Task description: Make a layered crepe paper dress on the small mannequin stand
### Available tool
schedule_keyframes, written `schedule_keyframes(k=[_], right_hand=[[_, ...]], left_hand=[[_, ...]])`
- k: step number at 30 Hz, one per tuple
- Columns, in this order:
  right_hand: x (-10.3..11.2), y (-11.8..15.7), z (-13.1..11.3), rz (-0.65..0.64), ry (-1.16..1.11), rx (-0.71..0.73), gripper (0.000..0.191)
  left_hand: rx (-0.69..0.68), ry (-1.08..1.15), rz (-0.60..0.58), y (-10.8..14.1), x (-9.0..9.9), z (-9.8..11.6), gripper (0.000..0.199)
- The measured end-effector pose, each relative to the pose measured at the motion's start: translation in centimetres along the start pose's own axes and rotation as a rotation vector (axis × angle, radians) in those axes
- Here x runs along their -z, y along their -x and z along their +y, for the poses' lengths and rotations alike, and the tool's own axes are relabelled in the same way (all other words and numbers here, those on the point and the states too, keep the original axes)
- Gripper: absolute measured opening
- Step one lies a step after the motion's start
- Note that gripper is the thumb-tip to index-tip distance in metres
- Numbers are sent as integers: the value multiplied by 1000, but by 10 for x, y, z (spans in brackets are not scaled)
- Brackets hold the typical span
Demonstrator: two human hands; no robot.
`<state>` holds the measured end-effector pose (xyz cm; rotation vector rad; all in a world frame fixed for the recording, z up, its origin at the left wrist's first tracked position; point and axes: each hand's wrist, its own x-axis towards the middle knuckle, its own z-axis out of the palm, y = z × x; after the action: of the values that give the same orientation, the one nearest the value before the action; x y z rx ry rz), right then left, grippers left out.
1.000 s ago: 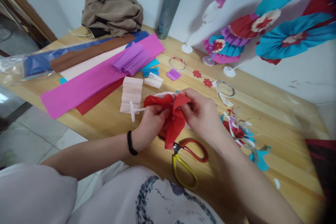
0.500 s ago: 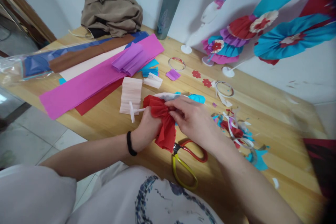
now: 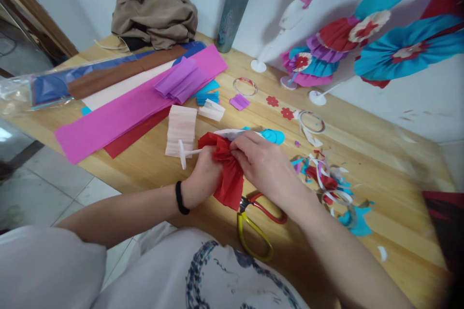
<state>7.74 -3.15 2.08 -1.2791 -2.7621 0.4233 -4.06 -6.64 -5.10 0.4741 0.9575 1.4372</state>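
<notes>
Pleated red crepe paper (image 3: 230, 181) is bunched between my two hands. My left hand (image 3: 203, 178) is closed round its left side and round a thin white stem, whose round white base (image 3: 182, 154) sticks out to the left. My right hand (image 3: 263, 161) pinches the gathered folds near the top middle of the red paper. Behind the hands, a white form and a piece of blue paper (image 3: 272, 136) show in part. Scissors (image 3: 255, 224) with one red and one yellow handle lie under the red paper, their blades hidden.
Long crepe strips (image 3: 130, 111) lie at the left, with a pale pleated piece (image 3: 181, 128) nearer. A brown cloth (image 3: 154, 17) and a bottle (image 3: 235, 9) stand behind. Tape rolls (image 3: 311, 121), red paper flowers (image 3: 287, 113) and scraps (image 3: 329, 183) lie right; dressed figures (image 3: 326, 48) stand behind.
The fingers of my right hand have shifted slightly and press at the red folds. The folds at the top look more gathered. My left hand keeps its hold.
</notes>
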Motion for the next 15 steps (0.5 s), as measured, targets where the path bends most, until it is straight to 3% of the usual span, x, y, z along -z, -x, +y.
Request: schedule_keyframes(k=[5, 9, 15], right_hand=[[-2, -1, 1, 38, 21, -3, 21], [-5, -3, 6, 120, -55, -27, 23], [-5, -6, 13, 190, -143, -26, 18]], left_hand=[[-42, -85, -80, 1, -3, 8, 26], [52, -147, -148, 3, -2, 12, 22], [112, -156, -117, 5, -2, 14, 25]])
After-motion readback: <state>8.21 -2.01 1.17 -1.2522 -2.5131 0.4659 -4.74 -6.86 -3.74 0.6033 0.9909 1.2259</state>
